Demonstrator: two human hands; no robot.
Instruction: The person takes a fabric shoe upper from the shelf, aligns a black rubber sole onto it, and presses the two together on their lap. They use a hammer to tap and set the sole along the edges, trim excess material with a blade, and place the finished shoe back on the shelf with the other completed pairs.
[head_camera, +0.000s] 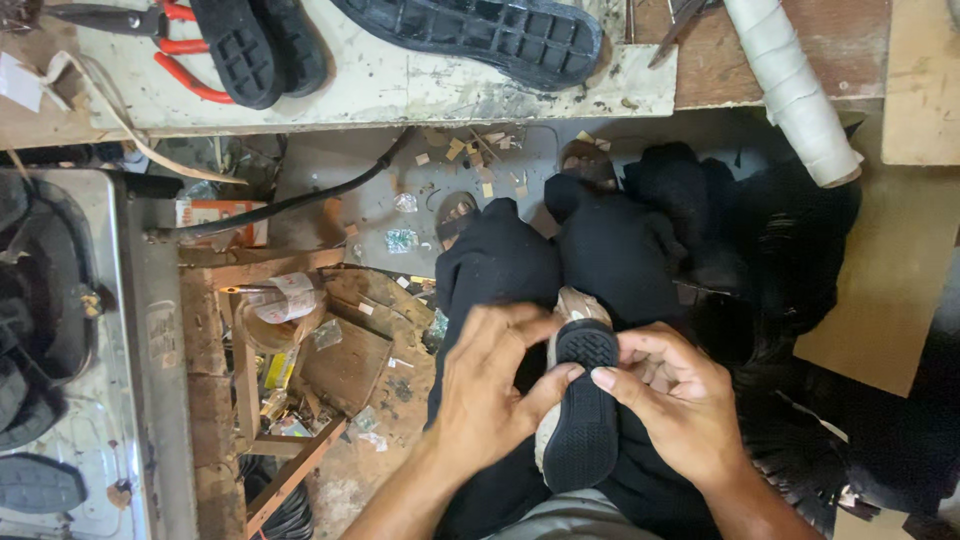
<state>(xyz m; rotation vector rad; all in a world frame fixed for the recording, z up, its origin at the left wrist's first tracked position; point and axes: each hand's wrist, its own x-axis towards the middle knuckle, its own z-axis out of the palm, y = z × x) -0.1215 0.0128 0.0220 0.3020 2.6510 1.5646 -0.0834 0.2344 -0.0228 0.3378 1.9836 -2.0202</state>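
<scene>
Shoe: a small shoe (583, 405) with a black ribbed sole facing up and a pale upper lies on the person's lap, over dark trousers (500, 270), between both hands.
Left hand: the left hand (488, 385) comes in from the lower left, wrist bent inward, fingers curled over the shoe's left edge, thumb pressed on the sole's middle; closed on the shoe.
Right hand: the right hand (675, 400) comes from the lower right, fingers folded around the right edge, thumb tip meeting the sole just beside the left thumb; also clasping the shoe.
Bench above: red-handled pliers (175, 45), two black soles (262, 45), a larger black sole (490, 30), a white roll (795, 85).
</scene>
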